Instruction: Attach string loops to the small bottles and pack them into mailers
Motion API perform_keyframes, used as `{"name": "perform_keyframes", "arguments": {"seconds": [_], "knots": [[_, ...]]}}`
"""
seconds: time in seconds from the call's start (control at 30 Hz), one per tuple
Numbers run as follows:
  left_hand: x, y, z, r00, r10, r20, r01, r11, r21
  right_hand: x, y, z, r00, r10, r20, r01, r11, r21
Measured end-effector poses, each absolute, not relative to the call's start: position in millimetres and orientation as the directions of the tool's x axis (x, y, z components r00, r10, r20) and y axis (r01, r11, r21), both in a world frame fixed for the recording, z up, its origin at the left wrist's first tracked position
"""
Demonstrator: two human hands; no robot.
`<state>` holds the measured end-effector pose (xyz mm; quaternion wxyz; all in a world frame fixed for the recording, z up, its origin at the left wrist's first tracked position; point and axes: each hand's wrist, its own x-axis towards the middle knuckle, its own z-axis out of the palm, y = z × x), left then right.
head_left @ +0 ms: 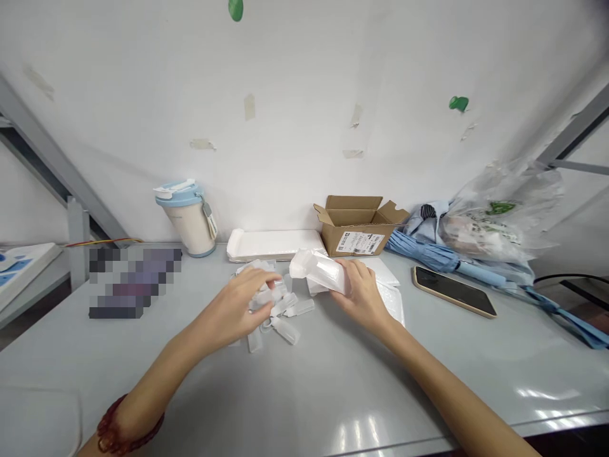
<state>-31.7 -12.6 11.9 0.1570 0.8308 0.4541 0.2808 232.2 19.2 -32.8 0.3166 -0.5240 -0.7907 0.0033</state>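
My right hand (360,293) is closed around a white padded envelope (323,270), whose open mouth points left. Under and beside that hand, more flat white padded envelopes (391,301) lie on the table. A loose pile of small translucent white tags or tubes (285,304), some with ring-like loops, sits in the middle; their exact kind is unclear. Over the pile's left side reaches my left hand (243,304), thumb and fingers curved but apart. It is close to the pieces, and part of the pile is hidden behind it.
Along the wall stand a tilted-looking blue-lidded cup (186,219), a stack of white envelopes (276,244) and an open cardboard box (356,231). To the right lie a phone (454,292), a folded blue umbrella (428,251) and a plastic bag (499,219). A blurred-out object (137,282) lies left.
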Motion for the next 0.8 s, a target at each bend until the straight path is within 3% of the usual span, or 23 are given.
{"name": "perform_keyframes", "arguments": {"seconds": [0.13,0.2,0.27,0.37,0.53,0.67,0.8], "knots": [[-29.6,-11.9,17.9,0.05,0.817,0.575,0.51,-0.516,0.689,231.1,18.6,-34.9,-0.269,0.819,0.507,0.824,0.468,-0.32],[-27.5,-11.2,18.6,-0.146,0.787,0.6,0.339,-0.53,0.777,229.5,16.5,-34.9,-0.291,0.802,0.522,0.809,0.498,-0.314],[-25.0,-10.3,17.9,-0.236,0.791,0.565,0.184,-0.534,0.825,227.3,13.5,-34.5,-0.316,0.779,0.541,0.788,0.533,-0.308],[-21.3,-9.0,14.5,-0.231,0.847,0.478,0.045,-0.482,0.875,223.4,8.3,-33.3,-0.347,0.751,0.562,0.762,0.575,-0.298],[-14.0,-9.3,6.7,-0.166,0.931,0.324,-0.009,-0.33,0.944,218.0,1.4,-32.3,-0.381,0.724,0.576,0.73,0.617,-0.293],[-6.8,-11.6,3.0,-0.176,0.949,0.261,0.06,-0.254,0.965,216.6,-0.1,-34.1,-0.363,0.718,0.594,0.731,0.615,-0.296],[-1.2,-15.1,-1.1,-0.169,0.941,0.293,0.197,-0.259,0.946,216.5,0.1,-35.5,-0.348,0.713,0.609,0.739,0.608,-0.29]]}}
